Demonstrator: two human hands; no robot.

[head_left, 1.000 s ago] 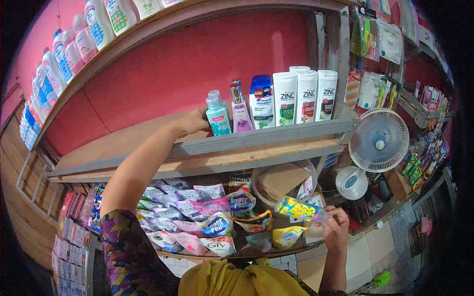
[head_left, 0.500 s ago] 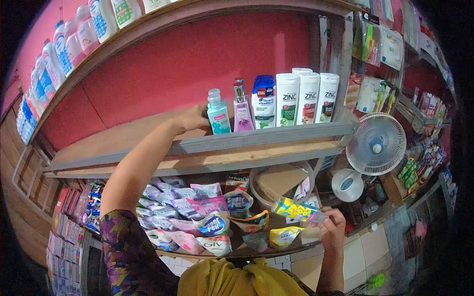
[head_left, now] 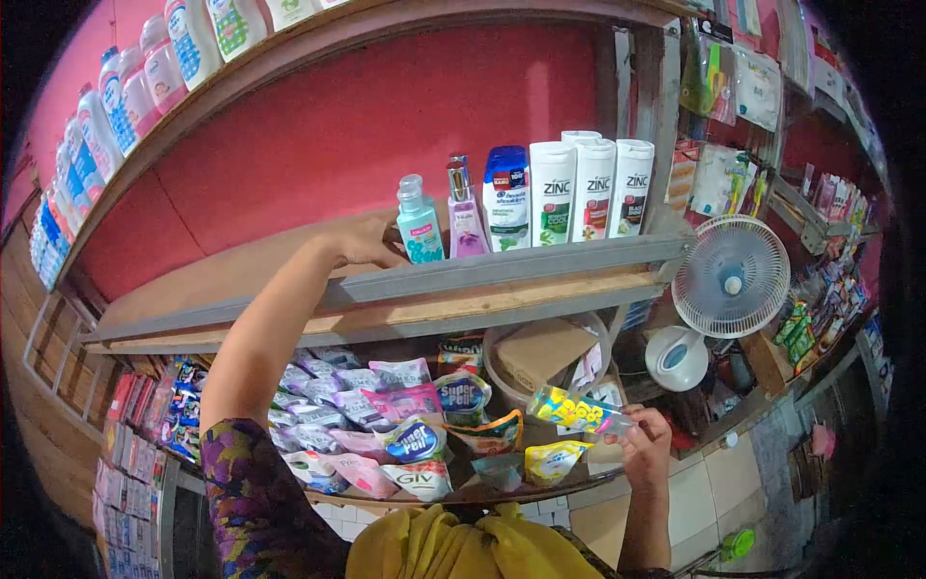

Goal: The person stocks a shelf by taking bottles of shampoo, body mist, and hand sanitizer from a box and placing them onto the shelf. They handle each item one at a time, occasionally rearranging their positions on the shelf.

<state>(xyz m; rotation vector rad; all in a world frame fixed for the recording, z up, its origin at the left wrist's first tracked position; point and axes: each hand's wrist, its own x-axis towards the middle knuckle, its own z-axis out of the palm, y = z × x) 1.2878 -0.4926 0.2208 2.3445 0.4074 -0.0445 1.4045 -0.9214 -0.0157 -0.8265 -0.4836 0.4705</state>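
Note:
At the shelf's front edge, my left hand (head_left: 371, 245) is closed against the left side of a teal bottle (head_left: 421, 232) with a clear cap; its fingertips are partly hidden behind the bottle. The bottle stands upright beside a purple pump bottle (head_left: 465, 217). Lower right, my right hand (head_left: 644, 446) grips one end of a clear bottle (head_left: 582, 411) with a yellow and blue label. That bottle lies nearly level in the air, its labelled end pointing left, above a yellow pouch (head_left: 557, 462).
To the right of the purple bottle stand a blue-capped shampoo bottle (head_left: 507, 198) and several white Zinc bottles (head_left: 593, 191). Refill pouches (head_left: 415, 440) fill the lower shelf. A white fan (head_left: 731, 280) stands at right. A clear tub (head_left: 492, 352) holds cardboard. More bottles (head_left: 193, 43) line the upper shelf.
The view has shifted slightly. My left hand stays at the teal bottle, its fingers now a little lower along the bottle's side. My right hand still holds the clear bottle.

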